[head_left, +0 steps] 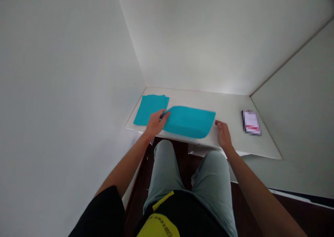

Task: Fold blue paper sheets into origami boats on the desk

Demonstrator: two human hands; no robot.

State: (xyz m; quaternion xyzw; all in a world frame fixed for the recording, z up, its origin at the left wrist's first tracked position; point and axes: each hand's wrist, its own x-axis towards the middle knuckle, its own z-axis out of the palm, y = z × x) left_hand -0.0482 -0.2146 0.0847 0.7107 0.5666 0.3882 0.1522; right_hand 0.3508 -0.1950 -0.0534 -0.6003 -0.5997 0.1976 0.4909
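A turquoise sheet [189, 121] lies curved and partly lifted on the white table [229, 106]. My left hand [156, 122] pinches its left edge, fingers closed on it. My right hand [223, 132] rests at the sheet's right corner near the table's front edge, fingers together and laid flat; I cannot tell whether it touches the sheet. A stack of turquoise sheets [150, 108] lies flat at the table's left end, just behind my left hand.
A phone [251, 122] with a blurred screen lies on the table's right side. White walls close in on the left, back and right. My knees sit under the table's front edge, above a dark floor.
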